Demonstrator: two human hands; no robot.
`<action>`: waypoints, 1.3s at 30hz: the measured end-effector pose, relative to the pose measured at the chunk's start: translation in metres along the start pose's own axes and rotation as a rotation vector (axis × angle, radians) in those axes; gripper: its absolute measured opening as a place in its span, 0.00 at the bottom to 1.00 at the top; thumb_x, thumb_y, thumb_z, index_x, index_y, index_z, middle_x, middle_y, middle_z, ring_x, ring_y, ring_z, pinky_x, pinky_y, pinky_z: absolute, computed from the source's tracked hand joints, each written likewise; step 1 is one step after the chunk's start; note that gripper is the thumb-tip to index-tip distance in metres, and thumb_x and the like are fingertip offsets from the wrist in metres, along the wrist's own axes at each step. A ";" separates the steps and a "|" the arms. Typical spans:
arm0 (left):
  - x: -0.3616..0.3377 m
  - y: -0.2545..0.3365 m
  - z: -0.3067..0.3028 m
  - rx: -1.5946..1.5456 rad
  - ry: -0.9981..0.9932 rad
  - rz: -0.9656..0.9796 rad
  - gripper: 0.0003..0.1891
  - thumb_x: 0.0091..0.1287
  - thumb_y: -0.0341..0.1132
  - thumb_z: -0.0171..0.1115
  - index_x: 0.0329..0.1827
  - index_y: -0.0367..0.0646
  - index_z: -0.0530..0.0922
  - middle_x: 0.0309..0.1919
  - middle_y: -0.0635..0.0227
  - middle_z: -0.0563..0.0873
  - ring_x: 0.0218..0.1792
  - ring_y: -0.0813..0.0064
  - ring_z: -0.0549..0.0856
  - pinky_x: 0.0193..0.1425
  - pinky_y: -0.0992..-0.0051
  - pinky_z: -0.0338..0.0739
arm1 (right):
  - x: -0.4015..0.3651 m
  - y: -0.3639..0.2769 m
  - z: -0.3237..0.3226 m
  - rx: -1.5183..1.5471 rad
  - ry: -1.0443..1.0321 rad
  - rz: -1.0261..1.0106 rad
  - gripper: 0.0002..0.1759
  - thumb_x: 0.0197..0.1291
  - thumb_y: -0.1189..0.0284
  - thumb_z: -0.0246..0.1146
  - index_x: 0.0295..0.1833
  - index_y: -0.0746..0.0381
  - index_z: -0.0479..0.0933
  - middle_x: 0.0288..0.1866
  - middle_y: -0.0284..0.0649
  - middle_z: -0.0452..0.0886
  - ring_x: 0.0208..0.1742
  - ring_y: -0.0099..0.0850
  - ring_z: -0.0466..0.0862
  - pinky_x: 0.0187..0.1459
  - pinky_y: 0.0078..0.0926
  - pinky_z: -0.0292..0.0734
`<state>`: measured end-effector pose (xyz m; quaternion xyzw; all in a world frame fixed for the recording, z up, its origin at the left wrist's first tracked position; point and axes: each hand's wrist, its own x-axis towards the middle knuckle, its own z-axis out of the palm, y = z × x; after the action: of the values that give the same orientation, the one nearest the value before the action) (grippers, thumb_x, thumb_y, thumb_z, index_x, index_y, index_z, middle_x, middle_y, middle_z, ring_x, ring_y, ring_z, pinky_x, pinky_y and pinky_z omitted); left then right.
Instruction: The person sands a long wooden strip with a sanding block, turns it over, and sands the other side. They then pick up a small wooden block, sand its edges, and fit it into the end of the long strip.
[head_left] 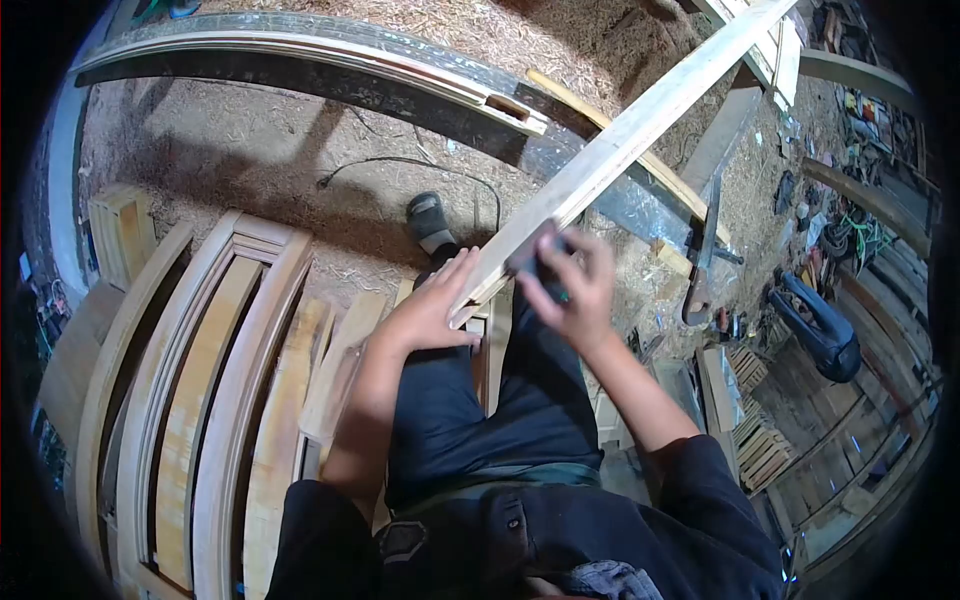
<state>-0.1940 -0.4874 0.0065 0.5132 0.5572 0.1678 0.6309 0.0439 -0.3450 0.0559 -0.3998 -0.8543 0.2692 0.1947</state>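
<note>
A long pale wooden beam [640,125] runs diagonally from my lap toward the upper right. My left hand [435,308] lies on its near end, fingers along the top face and thumb spread to the side. Over the beam's right edge, my right hand [575,285] is curled around a dark block [528,250], slightly blurred. The block touches the beam's side near its lower end. What part of the block lies under the fingers is hidden.
Curved wooden frames [215,400] stand at the left. A long plank bench [400,85] crosses the top, holding a moulded wooden piece. A handsaw [703,265] leans at the right, near a blue-black object [820,325] and stacked wood pieces [760,450]. Shavings and a cable lie on the floor.
</note>
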 end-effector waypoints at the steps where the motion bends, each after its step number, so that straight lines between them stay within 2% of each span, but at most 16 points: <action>1: 0.000 -0.004 -0.001 -0.041 -0.014 0.053 0.72 0.52 0.38 0.88 0.95 0.40 0.44 0.92 0.38 0.53 0.91 0.43 0.57 0.93 0.58 0.58 | -0.008 -0.015 0.001 -0.003 -0.051 -0.044 0.30 0.54 0.62 0.85 0.62 0.57 0.89 0.60 0.51 0.85 0.59 0.49 0.85 0.62 0.48 0.80; 3: 0.000 -0.008 -0.004 0.020 -0.022 0.103 0.72 0.52 0.37 0.87 0.95 0.39 0.42 0.91 0.37 0.54 0.91 0.42 0.58 0.92 0.59 0.59 | -0.003 -0.016 -0.003 -0.022 -0.061 -0.015 0.30 0.54 0.63 0.85 0.63 0.57 0.89 0.60 0.52 0.85 0.60 0.50 0.85 0.62 0.48 0.79; 5: -0.003 -0.009 -0.008 0.064 -0.053 0.111 0.72 0.53 0.36 0.86 0.95 0.40 0.41 0.90 0.37 0.56 0.89 0.41 0.62 0.91 0.58 0.62 | 0.014 0.004 -0.002 -0.122 0.138 0.097 0.32 0.53 0.67 0.86 0.64 0.57 0.87 0.58 0.51 0.84 0.61 0.50 0.83 0.63 0.49 0.77; 8: -0.008 -0.001 -0.014 0.033 -0.094 0.073 0.72 0.52 0.36 0.86 0.95 0.39 0.41 0.85 0.36 0.64 0.83 0.39 0.70 0.87 0.58 0.68 | 0.011 -0.003 0.009 -0.181 0.237 0.162 0.32 0.53 0.69 0.85 0.65 0.59 0.86 0.58 0.51 0.83 0.59 0.50 0.83 0.61 0.48 0.79; 9: -0.009 -0.002 -0.014 0.016 -0.080 0.077 0.71 0.51 0.36 0.85 0.95 0.38 0.42 0.82 0.37 0.69 0.80 0.39 0.74 0.84 0.59 0.71 | 0.001 -0.023 0.016 -0.090 0.190 0.136 0.32 0.53 0.68 0.85 0.65 0.58 0.86 0.59 0.51 0.84 0.58 0.49 0.84 0.58 0.48 0.80; 12: -0.012 -0.011 -0.006 -0.009 -0.044 0.098 0.73 0.51 0.36 0.85 0.95 0.38 0.40 0.80 0.37 0.70 0.78 0.38 0.75 0.83 0.60 0.73 | -0.032 -0.074 0.027 0.014 -0.052 0.010 0.30 0.53 0.63 0.86 0.62 0.59 0.89 0.60 0.51 0.86 0.56 0.48 0.86 0.58 0.48 0.81; 14: -0.014 -0.016 -0.001 0.002 -0.035 0.085 0.73 0.52 0.35 0.85 0.95 0.37 0.39 0.81 0.37 0.69 0.79 0.38 0.75 0.83 0.60 0.73 | -0.030 -0.067 0.027 0.007 -0.039 0.009 0.30 0.54 0.62 0.85 0.61 0.60 0.89 0.59 0.50 0.87 0.56 0.48 0.86 0.58 0.48 0.79; 17: -0.016 -0.015 -0.002 0.026 -0.049 0.067 0.73 0.52 0.34 0.84 0.94 0.35 0.38 0.83 0.35 0.66 0.81 0.37 0.72 0.84 0.60 0.72 | 0.007 -0.027 0.016 -0.155 0.166 0.186 0.30 0.54 0.66 0.84 0.64 0.58 0.86 0.60 0.50 0.85 0.57 0.49 0.84 0.59 0.49 0.78; 20: -0.012 -0.007 -0.007 -0.039 -0.140 -0.024 0.71 0.54 0.32 0.80 0.94 0.36 0.36 0.88 0.33 0.58 0.87 0.40 0.65 0.89 0.62 0.65 | -0.006 -0.029 0.024 -0.137 0.213 0.169 0.32 0.54 0.66 0.84 0.66 0.57 0.85 0.60 0.49 0.84 0.57 0.50 0.84 0.60 0.49 0.78; 22: -0.013 -0.013 -0.002 -0.055 -0.114 -0.008 0.70 0.54 0.31 0.77 0.94 0.36 0.35 0.89 0.33 0.57 0.88 0.41 0.63 0.89 0.63 0.63 | -0.035 -0.061 0.026 -0.034 0.037 0.102 0.32 0.54 0.66 0.85 0.65 0.58 0.85 0.64 0.51 0.83 0.61 0.51 0.84 0.62 0.50 0.77; 25: -0.013 -0.005 0.000 -0.025 -0.096 -0.030 0.70 0.53 0.28 0.76 0.94 0.35 0.34 0.87 0.35 0.61 0.86 0.39 0.66 0.88 0.62 0.67 | -0.053 -0.055 0.025 0.021 -0.054 0.046 0.33 0.55 0.66 0.84 0.67 0.58 0.84 0.68 0.53 0.82 0.66 0.52 0.83 0.64 0.51 0.77; 27: -0.012 -0.003 -0.001 -0.002 -0.113 -0.037 0.69 0.53 0.27 0.74 0.94 0.35 0.33 0.88 0.35 0.59 0.87 0.39 0.64 0.88 0.62 0.66 | -0.037 -0.019 0.024 -0.056 0.144 0.143 0.35 0.56 0.67 0.84 0.70 0.57 0.81 0.70 0.54 0.81 0.68 0.54 0.82 0.64 0.51 0.77; 29: -0.011 -0.002 0.000 -0.008 -0.121 -0.066 0.68 0.53 0.27 0.73 0.94 0.35 0.34 0.89 0.36 0.57 0.88 0.39 0.63 0.89 0.62 0.65 | -0.022 0.010 0.021 -0.008 0.204 0.248 0.38 0.58 0.72 0.82 0.74 0.58 0.77 0.73 0.57 0.78 0.71 0.58 0.81 0.69 0.53 0.78; 32: -0.010 -0.006 0.003 0.021 -0.106 -0.026 0.68 0.54 0.27 0.72 0.94 0.36 0.34 0.89 0.36 0.57 0.89 0.40 0.62 0.89 0.62 0.64 | -0.044 -0.002 0.034 0.107 0.201 0.191 0.38 0.58 0.73 0.82 0.74 0.59 0.76 0.73 0.58 0.78 0.72 0.61 0.81 0.71 0.55 0.78; 35: -0.009 0.002 -0.001 0.034 -0.138 -0.080 0.67 0.54 0.28 0.72 0.94 0.36 0.35 0.90 0.36 0.57 0.89 0.41 0.62 0.90 0.62 0.63 | -0.083 -0.030 0.045 0.139 0.056 0.100 0.37 0.59 0.71 0.82 0.73 0.58 0.76 0.74 0.58 0.76 0.72 0.61 0.80 0.72 0.58 0.77; 39: -0.007 0.009 -0.007 0.092 -0.167 -0.096 0.65 0.55 0.29 0.71 0.94 0.34 0.37 0.88 0.35 0.61 0.88 0.39 0.63 0.91 0.60 0.62 | -0.041 0.017 0.037 0.042 0.231 0.206 0.35 0.63 0.72 0.78 0.75 0.58 0.75 0.75 0.57 0.76 0.74 0.61 0.78 0.73 0.57 0.75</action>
<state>-0.1998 -0.4862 0.0186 0.5265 0.5337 0.0682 0.6583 0.0586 -0.3794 0.0115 -0.5094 -0.7749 0.2578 0.2712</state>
